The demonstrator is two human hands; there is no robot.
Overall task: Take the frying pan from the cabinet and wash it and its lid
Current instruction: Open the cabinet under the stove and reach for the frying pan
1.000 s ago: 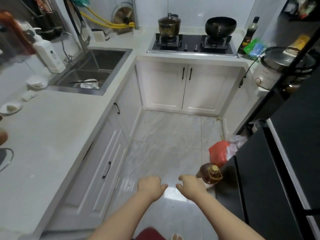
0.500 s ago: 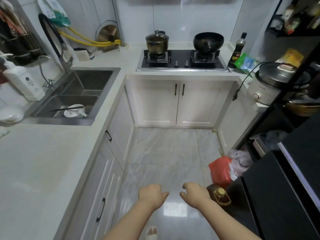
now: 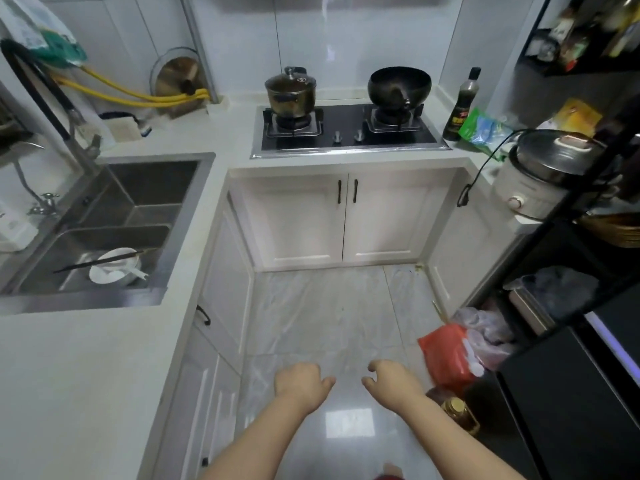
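Two bare hands hang low in the centre of the frame over a glossy tiled floor: the left hand and the right hand, both with fingers loosely curled and holding nothing. Just right of the right hand, at the lower right, a red plastic bag and an amber bottle sit on the floor beside a dark appliance. Ahead, mid-frame, the double-door cabinet under the hob is closed; the frying pan and its lid are not in view, presumably behind one of the closed doors. More closed doors run along the left under the counter. On the hob at upper centre stand a lidded pot and a black wok. The sink at the left holds a white bowl with chopsticks across it. Risks from here: a foot could knock over the bottle or catch the bag in the narrow aisle; the shiny floor may prove slippery; and the bowl in the basin could be struck when a pan is set down
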